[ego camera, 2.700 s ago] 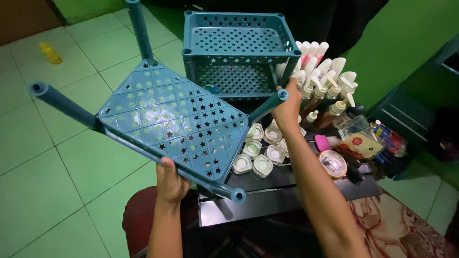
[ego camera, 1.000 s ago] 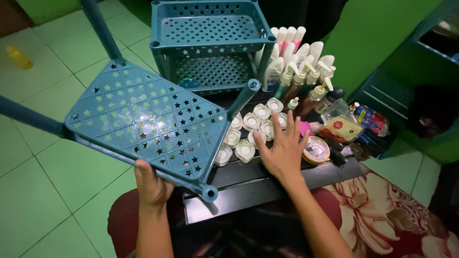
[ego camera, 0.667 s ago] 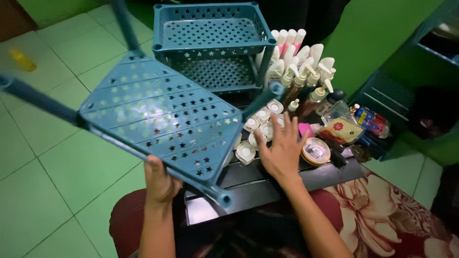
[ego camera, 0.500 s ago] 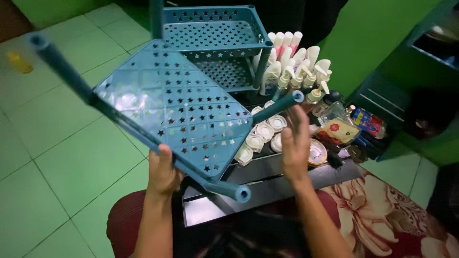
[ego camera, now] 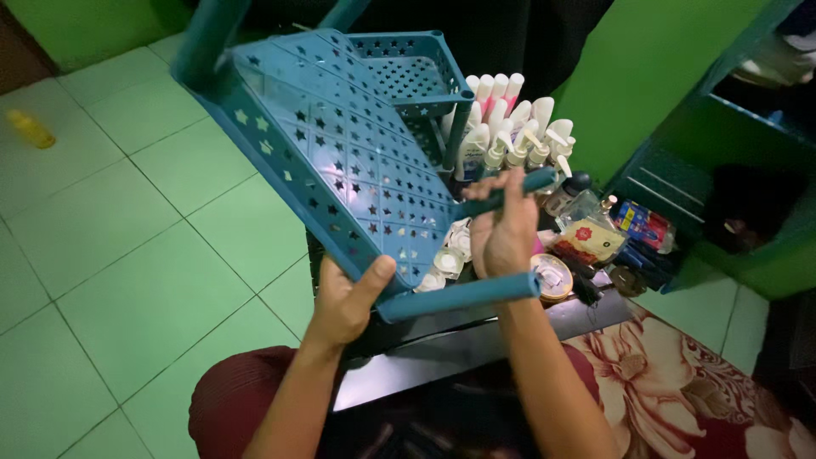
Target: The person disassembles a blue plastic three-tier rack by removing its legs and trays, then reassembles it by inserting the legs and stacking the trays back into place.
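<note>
Currently left hand (ego camera: 344, 302) grips the tilted star-pierced shelf tier (ego camera: 340, 161) at its corner; right hand (ego camera: 503, 229) clasps a leg (ego camera: 501, 194). Swinging legs risk toppling pump bottles (ego camera: 510, 140) beyond the right grip.

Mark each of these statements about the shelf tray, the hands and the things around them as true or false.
1. The left hand grips the blue shelf tray at its lower edge. True.
2. The right hand lies flat on the small white jars. False: it is closed around one of the tray's leg tubes.
3. The tray's panel is pierced with star-shaped holes. True.
4. The pump bottles stand on the green floor. False: they stand on the dark table beside the blue rack.
5. A yellow bottle lies on the floor tiles. True.
</note>
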